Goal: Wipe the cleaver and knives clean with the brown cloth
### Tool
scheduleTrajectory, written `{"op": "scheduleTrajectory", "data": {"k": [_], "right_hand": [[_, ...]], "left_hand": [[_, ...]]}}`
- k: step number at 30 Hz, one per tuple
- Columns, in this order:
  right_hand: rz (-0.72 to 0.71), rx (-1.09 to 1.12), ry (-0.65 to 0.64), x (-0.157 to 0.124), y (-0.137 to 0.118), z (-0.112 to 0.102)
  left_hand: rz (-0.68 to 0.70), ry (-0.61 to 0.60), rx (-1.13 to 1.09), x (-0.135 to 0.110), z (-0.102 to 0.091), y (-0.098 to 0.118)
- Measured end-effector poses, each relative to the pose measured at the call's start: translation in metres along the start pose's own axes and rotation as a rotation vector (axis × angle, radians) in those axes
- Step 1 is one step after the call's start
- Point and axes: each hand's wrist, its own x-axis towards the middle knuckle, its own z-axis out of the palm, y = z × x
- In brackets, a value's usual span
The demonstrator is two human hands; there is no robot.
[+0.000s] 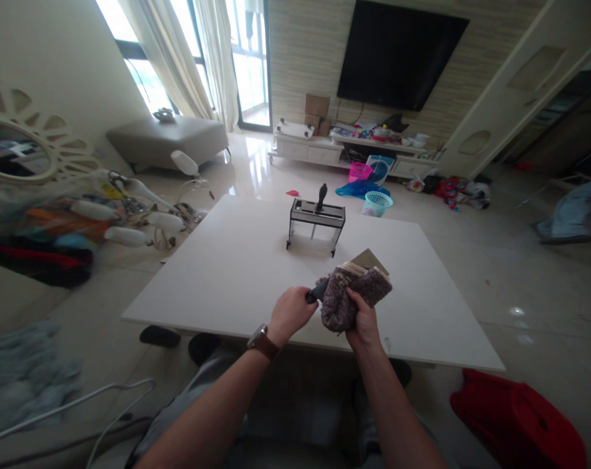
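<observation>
My left hand [290,314], with a watch on its wrist, is closed around the dark handle of a broad-bladed knife [368,260]. Its flat blade sticks out up and to the right. My right hand [362,320] grips a fuzzy purple-grey cloth [347,293] that is wrapped around the blade. Both hands hover over the near edge of a white table [237,260]. Further back on the table stands a clear knife rack [316,225] with one black-handled knife [321,195] upright in it.
A red object [520,417] lies on the floor at the right. Cluttered items [81,221] and a grey bench [168,138] are to the left. A low TV cabinet [354,150], baskets [376,203] and toys sit beyond the table.
</observation>
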Motion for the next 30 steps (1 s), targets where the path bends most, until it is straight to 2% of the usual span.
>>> {"op": "scheduleTrajectory", "data": {"k": [5, 15, 23, 30], "right_hand": [[-0.03, -0.031, -0.053, -0.001, -0.0004, -0.0001], [-0.036, -0.038, -0.015, 0.0039, 0.0013, -0.0049], [-0.033, -0.041, -0.012, 0.0033, 0.0017, -0.0035], [-0.028, -0.018, 0.002, 0.0017, 0.0008, -0.0012]], "left_hand": [[-0.007, 0.005, -0.021, 0.0003, 0.0006, -0.0012], [0.008, -0.011, -0.037, -0.0012, 0.001, -0.0002], [-0.035, -0.031, -0.002, -0.0016, -0.0026, 0.0037], [0.005, 0.001, -0.017, -0.0009, 0.0007, -0.0001]]}}
